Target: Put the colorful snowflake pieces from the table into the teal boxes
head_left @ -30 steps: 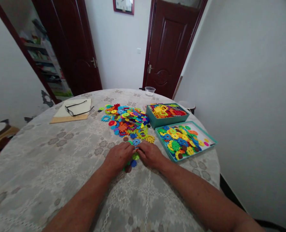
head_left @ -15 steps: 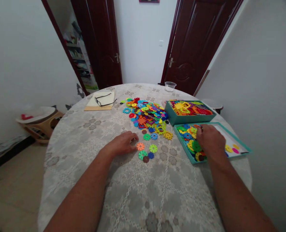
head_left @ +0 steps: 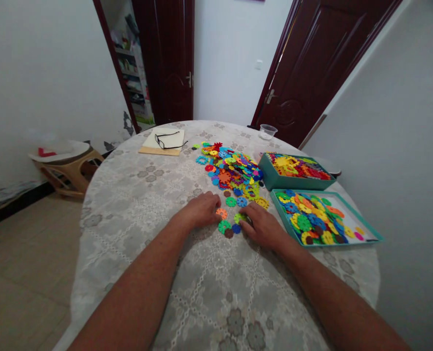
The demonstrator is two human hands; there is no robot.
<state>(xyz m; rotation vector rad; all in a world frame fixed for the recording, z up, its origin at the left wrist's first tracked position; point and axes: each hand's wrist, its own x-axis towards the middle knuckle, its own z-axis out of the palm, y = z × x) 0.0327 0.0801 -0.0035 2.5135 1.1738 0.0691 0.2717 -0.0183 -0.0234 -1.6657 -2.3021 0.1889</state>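
Near the middle of the table my left hand [head_left: 203, 209] rests with bent fingers and thumb apart, at the left edge of an orange notched plastic disc [head_left: 221, 213]. Opposite it, my right hand [head_left: 263, 225] has its thumb and fingers apart at the right edge of a lime green notched disc [head_left: 238, 218], partly covering it. Both discs appear to lie on the cloth. Close by lie a green disc [head_left: 224, 226], a brown disc [head_left: 229, 233] and a dark blue disc [head_left: 236, 228]. Behind them sit another green disc [head_left: 231, 201] and a light blue disc [head_left: 241, 202].
A heap of coloured discs [head_left: 234, 168] spreads beyond my hands. To the right stand a full teal box [head_left: 292, 183] and a shallow teal lid [head_left: 362, 222] holding many discs. Glasses [head_left: 170, 146] lie on a pad [head_left: 154, 148]; a clear plastic cup [head_left: 268, 131] stands at the far edge.
My right hand has left the discs in the teal lid and moved left to the lime green disc. My left hand stays beside the orange disc. The camera view has shifted slightly.
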